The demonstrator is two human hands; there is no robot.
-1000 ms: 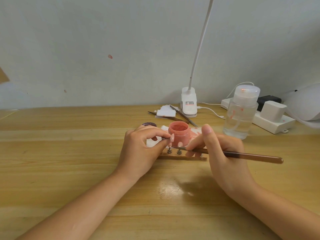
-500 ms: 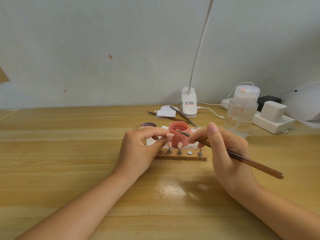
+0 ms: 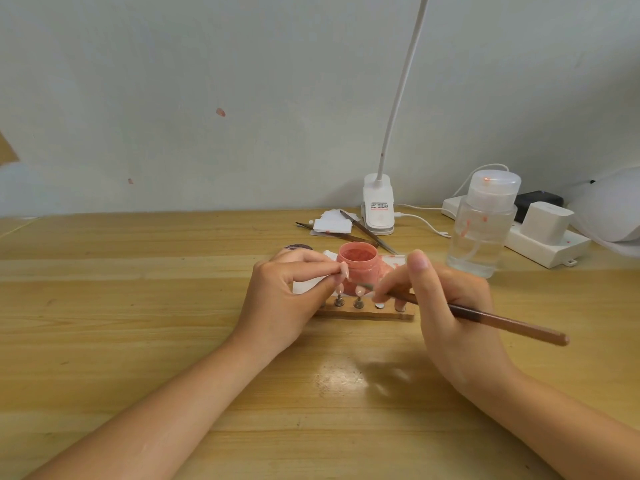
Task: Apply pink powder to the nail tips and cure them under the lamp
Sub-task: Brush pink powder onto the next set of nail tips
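Two hands busy, left hand [image 3: 280,299] pinching nail tip [image 3: 344,270], right hand [image 3: 446,306] gripping brush [image 3: 485,318], bristles pointing left, handle lower right.

Open pink powder jar [image 3: 357,268] upright behind wooden nail-tip stand [image 3: 367,311], brush [image 3: 485,318] angled

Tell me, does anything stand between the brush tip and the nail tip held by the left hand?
Nothing visible does. The brush tip in the right hand lies just right of and below the nail tip pinched by the left hand, in front of the jar.
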